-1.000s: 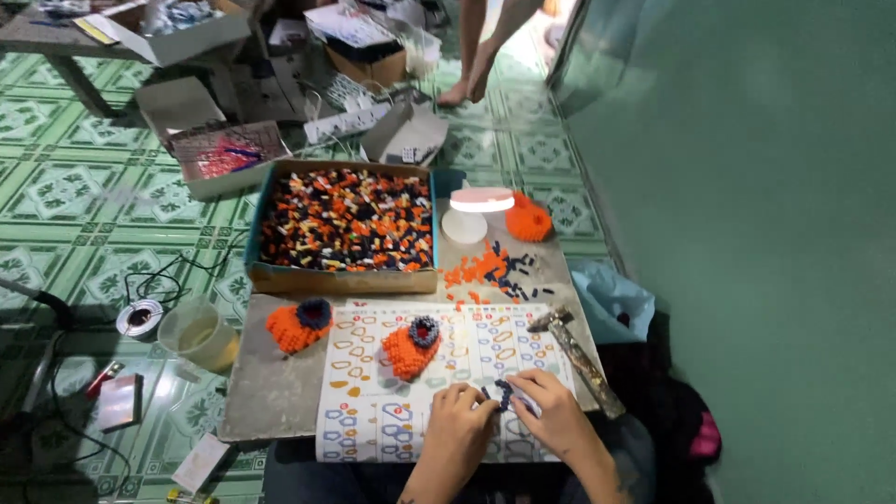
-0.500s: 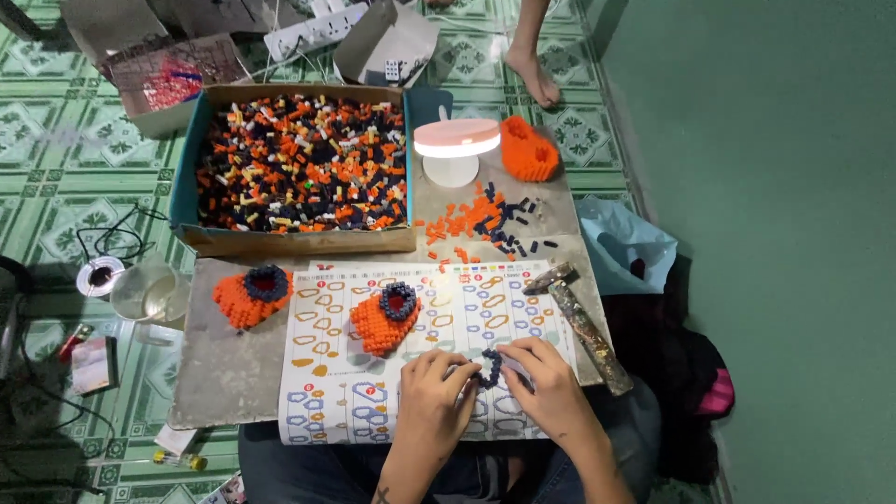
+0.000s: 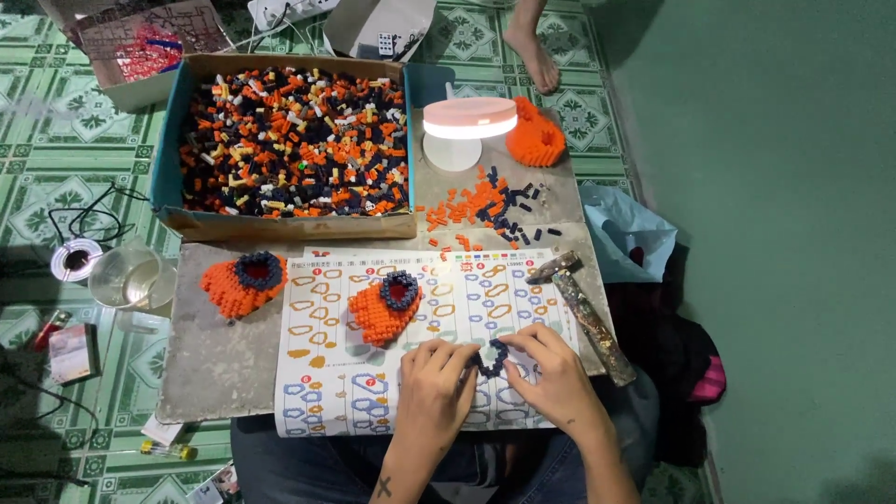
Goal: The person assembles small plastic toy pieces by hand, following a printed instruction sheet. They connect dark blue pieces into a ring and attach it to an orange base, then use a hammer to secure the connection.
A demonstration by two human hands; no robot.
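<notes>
Pinching between both hands' fingers, a dark bead ring.

Small lamp glares; floor corners dim, perhaps blurred.

Both forearms enter from the bottom edge and converge toward centre, wrists nearly level. Left hand: palm down, knuckles up, fingers curled inward w/ tips pinched toward the midline. Right hand: palm down, fingers bent, thumb and forefinger closed in a pinch facing the left hand's. Fingertips of the two hands sit just beside each other, approx. touching (exact contact cannot be told). A small dark cross-shaped mark shows on the left forearm nr. the bottom edge.
</notes>
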